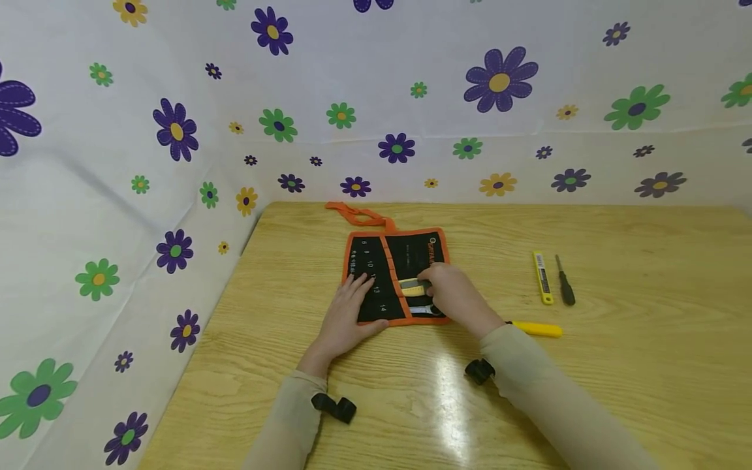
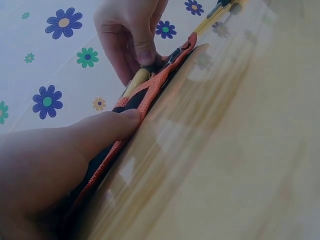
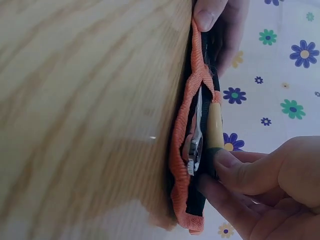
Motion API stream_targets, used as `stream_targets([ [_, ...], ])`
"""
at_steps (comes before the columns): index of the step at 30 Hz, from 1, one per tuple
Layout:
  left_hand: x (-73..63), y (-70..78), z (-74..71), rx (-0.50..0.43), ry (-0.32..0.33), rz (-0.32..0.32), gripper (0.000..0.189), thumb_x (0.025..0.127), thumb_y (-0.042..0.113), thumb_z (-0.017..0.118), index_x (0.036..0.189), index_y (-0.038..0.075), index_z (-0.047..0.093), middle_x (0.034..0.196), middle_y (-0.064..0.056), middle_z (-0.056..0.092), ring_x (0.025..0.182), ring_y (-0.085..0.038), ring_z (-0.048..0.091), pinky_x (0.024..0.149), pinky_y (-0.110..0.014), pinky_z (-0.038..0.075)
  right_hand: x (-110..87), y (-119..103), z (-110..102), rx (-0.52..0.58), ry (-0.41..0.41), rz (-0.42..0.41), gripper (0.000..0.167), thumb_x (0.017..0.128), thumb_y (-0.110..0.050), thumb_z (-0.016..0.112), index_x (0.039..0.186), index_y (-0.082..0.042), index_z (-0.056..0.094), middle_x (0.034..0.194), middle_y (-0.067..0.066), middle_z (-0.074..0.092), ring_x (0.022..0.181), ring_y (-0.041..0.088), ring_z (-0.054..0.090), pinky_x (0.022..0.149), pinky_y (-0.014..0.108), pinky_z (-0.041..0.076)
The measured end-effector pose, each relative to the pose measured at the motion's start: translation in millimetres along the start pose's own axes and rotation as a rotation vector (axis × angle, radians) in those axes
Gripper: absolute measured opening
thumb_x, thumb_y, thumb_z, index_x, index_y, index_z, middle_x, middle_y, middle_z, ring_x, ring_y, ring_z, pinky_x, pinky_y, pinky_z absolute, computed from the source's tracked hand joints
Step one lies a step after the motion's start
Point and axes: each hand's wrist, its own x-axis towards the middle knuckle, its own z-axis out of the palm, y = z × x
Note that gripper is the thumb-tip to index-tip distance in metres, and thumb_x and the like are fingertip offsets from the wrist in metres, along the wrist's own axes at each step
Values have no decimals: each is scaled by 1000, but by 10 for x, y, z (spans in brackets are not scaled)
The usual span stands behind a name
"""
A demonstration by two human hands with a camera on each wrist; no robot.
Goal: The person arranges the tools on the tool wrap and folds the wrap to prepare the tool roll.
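Note:
A black tool pouch (image 1: 417, 251) with orange trim and printed size numbers lies spread on the table. My left hand (image 1: 348, 313) rests on its left half, fingers spread; in the left wrist view the thumb (image 2: 107, 127) presses near the orange edge. With thumb and fingers, my right hand (image 1: 455, 294) pinches the dark end of a yellow tool (image 1: 413, 287) with a grey strip. Its other end sits in the pouch's pocket, hiding what kind of tool it is. Beside it, nearer the front edge, a metal wrench (image 3: 196, 137) is tucked into the pouch.
Right of the pouch lie a flat yellow item with a label (image 1: 542, 277) and a dark-handled screwdriver (image 1: 566, 287). A yellow handle (image 1: 537, 329) shows beyond my right sleeve, partly hidden. An orange strap (image 1: 361, 214) trails behind the pouch. Flowered cloth (image 1: 376, 130) hangs behind the wooden table.

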Motion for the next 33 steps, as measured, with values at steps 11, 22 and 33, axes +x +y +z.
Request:
stream_targets([
  [11, -19, 9, -35, 7, -17, 14, 85, 84, 49, 69, 150, 11, 31, 156, -11, 23, 145, -29, 10, 115, -47, 6, 5, -23, 79, -58, -19, 9, 24, 84, 6, 68, 107, 2, 71, 102, 16, 67, 93, 29, 64, 75, 36, 55],
  [22, -20, 3, -33, 35, -21, -6, 85, 85, 53, 66, 151, 15, 30, 156, -7, 23, 145, -27, 9, 115, -45, 4, -167, 92, -110, 167, -168, 39, 43, 87, 14, 57, 130, 8, 54, 122, 22, 58, 101, 30, 57, 77, 37, 50],
  [33, -18, -21, -25, 32, -7, 0, 84, 85, 54, 65, 151, 15, 31, 156, -7, 24, 145, -26, 10, 115, -46, 4, -685, 410, -447, 185, -125, 63, 39, 87, -2, 68, 124, 8, 58, 120, 25, 60, 109, 43, 55, 89, 54, 46],
])
